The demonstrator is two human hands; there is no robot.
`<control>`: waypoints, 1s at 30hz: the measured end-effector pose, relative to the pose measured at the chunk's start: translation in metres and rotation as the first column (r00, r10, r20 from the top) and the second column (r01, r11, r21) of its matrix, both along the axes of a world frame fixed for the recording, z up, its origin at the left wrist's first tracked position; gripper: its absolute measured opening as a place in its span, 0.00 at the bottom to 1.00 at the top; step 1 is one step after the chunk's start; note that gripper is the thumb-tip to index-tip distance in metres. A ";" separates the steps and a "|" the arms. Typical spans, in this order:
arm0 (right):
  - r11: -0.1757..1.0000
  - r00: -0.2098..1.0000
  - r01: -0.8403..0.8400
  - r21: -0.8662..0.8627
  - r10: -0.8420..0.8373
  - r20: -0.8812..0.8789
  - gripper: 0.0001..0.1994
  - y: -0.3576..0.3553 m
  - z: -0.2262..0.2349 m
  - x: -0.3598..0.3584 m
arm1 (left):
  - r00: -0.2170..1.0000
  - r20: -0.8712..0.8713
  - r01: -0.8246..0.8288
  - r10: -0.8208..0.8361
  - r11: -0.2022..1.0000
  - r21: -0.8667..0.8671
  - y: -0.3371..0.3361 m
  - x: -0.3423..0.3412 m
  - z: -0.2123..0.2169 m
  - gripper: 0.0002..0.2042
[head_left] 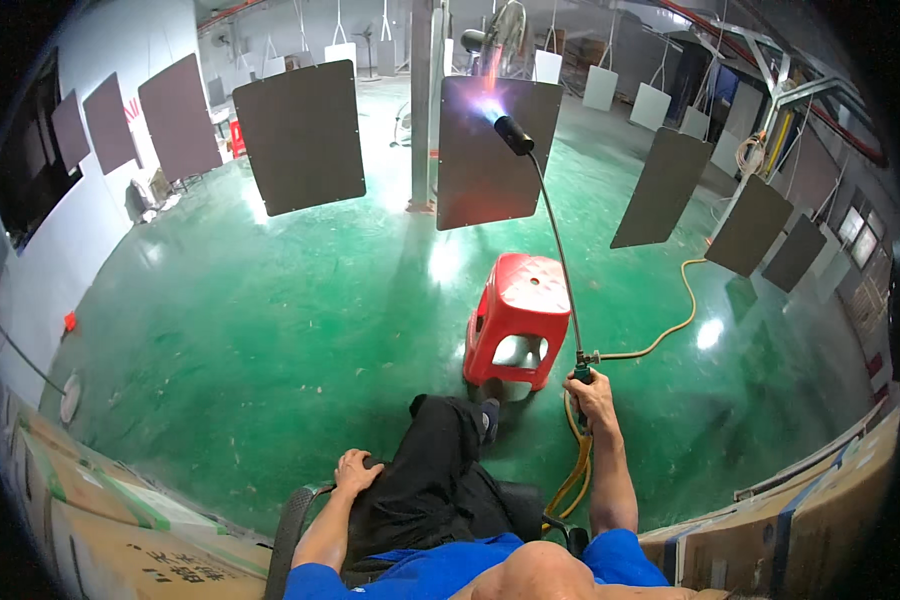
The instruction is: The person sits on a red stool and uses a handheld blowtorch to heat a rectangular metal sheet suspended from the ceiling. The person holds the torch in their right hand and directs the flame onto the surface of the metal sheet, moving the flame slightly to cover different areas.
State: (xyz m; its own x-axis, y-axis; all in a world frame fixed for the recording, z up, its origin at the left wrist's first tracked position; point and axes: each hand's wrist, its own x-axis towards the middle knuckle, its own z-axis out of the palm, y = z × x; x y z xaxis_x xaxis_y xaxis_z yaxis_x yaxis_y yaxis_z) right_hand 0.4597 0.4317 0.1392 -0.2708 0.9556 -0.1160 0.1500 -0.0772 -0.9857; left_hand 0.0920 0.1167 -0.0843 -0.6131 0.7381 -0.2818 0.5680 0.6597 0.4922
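Note:
My right hand (594, 397) is closed around the dark green handle of a long gas torch (555, 215). The torch's thin metal tube slants up and away from me to a black burner head (514, 136). A blue and purple flame (490, 106) comes out of the burner against the upper part of a dark flat panel (495, 165), which has rounded corners and hangs upright. At my left side my left hand (355, 471) lies beside my thigh with the fingers out, on something dark that looks like the end of a chair's armrest. It holds nothing that I can see.
A red plastic stool (517, 350) stands in front of my foot. From the torch a yellow hose (660, 345) runs right across the green floor (270, 320). More dark panels (305, 140) hang in a curved row. Cardboard boxes (130, 550) flank me; a grey post (423, 110) stands ahead.

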 end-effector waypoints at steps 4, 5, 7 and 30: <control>0.999 0.999 -0.045 0.021 0.045 -0.009 0.08 -0.007 0.010 -0.014 | 0.993 0.056 0.099 -0.104 0.992 0.084 -0.005 -0.004 0.022 0.28; 0.999 0.999 -0.050 0.023 0.050 -0.003 0.08 -0.009 0.009 -0.016 | 0.989 0.072 0.120 -0.131 0.984 0.134 -0.010 -0.008 0.026 0.28; 0.998 0.998 -0.062 0.026 0.061 0.014 0.08 -0.012 0.003 -0.017 | 0.985 0.035 0.160 -0.172 0.962 0.223 -0.015 -0.011 0.047 0.28; 0.985 0.963 -0.157 -0.074 0.169 0.211 0.07 -0.044 -0.069 0.034 | 0.987 0.158 0.034 -0.036 0.999 0.013 -0.076 -0.060 0.147 0.28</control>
